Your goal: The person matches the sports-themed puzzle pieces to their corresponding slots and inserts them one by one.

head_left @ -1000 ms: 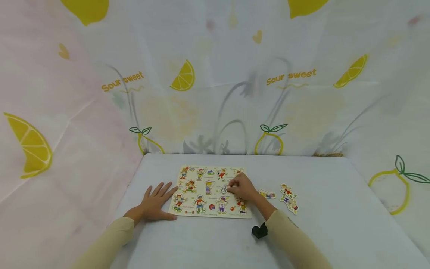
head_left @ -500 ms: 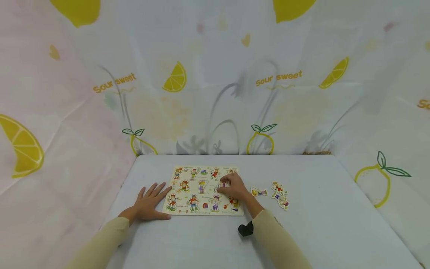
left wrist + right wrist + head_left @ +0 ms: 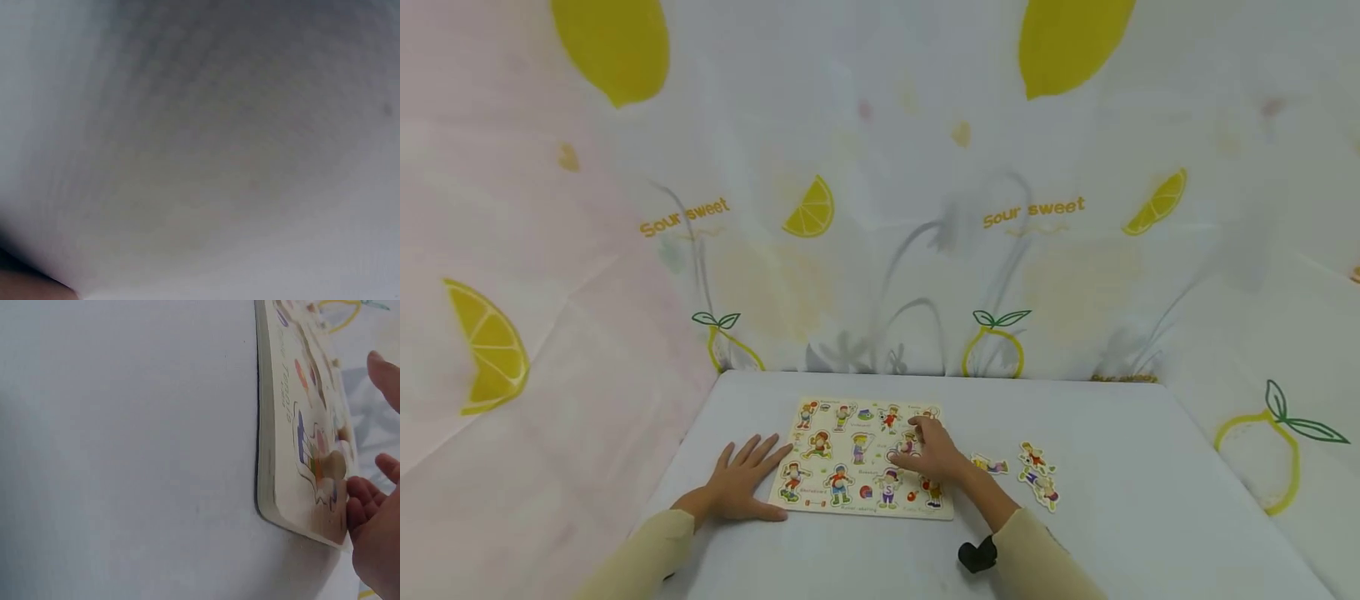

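Observation:
A cream wooden peg puzzle board (image 3: 874, 486) with figures of children at sports lies flat on the table. My left hand (image 3: 739, 483) rests palm down with spread fingers, fingertips right at the board's left edge. My right hand (image 3: 942, 457) hovers over the right side of the board, thumb and forefinger apart beside the cyclist piece (image 3: 907, 443), which sits in its slot. In the right wrist view the right hand's fingers (image 3: 387, 381) stand apart, with nothing between them, near a piece with a round wooden peg (image 3: 333, 465). Only a bit of skin shows in the left wrist view.
Several loose figure pieces lie right of the board: one (image 3: 989, 464) near the right forearm and an overlapping group (image 3: 1039, 487) farther right. A black heart-shaped object (image 3: 977, 554) hangs at the right sleeve. A lemon-print cloth (image 3: 880, 250) stands behind the white table (image 3: 1120, 500).
The right thumb and forefinger have parted, letting go of the cyclist piece. The left hand stays beside the board. The head view has shifted, so the whole scene sits lower.

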Demonstrator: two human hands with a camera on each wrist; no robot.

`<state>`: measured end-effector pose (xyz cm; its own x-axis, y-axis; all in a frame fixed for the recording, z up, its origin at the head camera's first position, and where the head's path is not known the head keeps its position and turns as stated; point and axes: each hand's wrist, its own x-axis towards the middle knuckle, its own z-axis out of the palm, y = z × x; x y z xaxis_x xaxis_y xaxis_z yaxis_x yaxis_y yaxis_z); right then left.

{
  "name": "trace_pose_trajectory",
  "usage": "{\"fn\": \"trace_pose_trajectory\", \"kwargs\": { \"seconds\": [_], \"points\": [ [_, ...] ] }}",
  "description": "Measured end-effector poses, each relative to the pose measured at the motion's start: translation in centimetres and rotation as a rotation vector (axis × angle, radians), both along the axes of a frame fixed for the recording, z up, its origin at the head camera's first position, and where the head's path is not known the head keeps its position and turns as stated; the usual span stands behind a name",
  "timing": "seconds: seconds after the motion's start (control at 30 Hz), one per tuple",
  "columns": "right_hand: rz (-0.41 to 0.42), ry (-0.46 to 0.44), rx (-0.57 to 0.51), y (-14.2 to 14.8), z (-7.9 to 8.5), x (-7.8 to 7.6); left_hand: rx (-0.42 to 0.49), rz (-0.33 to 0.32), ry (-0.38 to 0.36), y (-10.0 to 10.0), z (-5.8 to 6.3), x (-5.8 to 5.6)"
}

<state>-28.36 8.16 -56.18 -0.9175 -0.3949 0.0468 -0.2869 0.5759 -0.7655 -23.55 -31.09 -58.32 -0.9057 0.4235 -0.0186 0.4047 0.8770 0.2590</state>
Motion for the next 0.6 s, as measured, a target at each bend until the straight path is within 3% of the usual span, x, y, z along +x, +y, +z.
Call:
{"fn": "trace_pose_trajectory", "kwargs": {
  "seconds": [0.13,0.27,0.4,0.47,0.53,0.6],
  "points": [
    [0.006,0.052,0.009,0.7,1.1,0.7,-0.007,-0.011,0.008,-0.2,-0.2,-0.2],
    [-0.058,0.310,0.117,1.9,2.2,2.1,-0.045,-0.012,0.010,-0.1,-0.4,-0.2],
    [-0.098,0.527,0.328,3.9,2.9,2.2,-0.023,-0.011,0.007,0.0,0.5,-0.4],
    [-0.103,0.557,0.431,5.1,3.1,2.1,-0.019,-0.009,0.000,0.0,0.9,-0.5],
    [-0.107,0.529,0.510,6.3,3.1,2.1,-0.015,-0.003,-0.008,0.0,0.9,-0.5],
    [-0.117,0.493,0.561,7.4,3.0,2.5,-0.029,0.001,-0.009,-0.1,0.2,-0.5]
  ]
}}
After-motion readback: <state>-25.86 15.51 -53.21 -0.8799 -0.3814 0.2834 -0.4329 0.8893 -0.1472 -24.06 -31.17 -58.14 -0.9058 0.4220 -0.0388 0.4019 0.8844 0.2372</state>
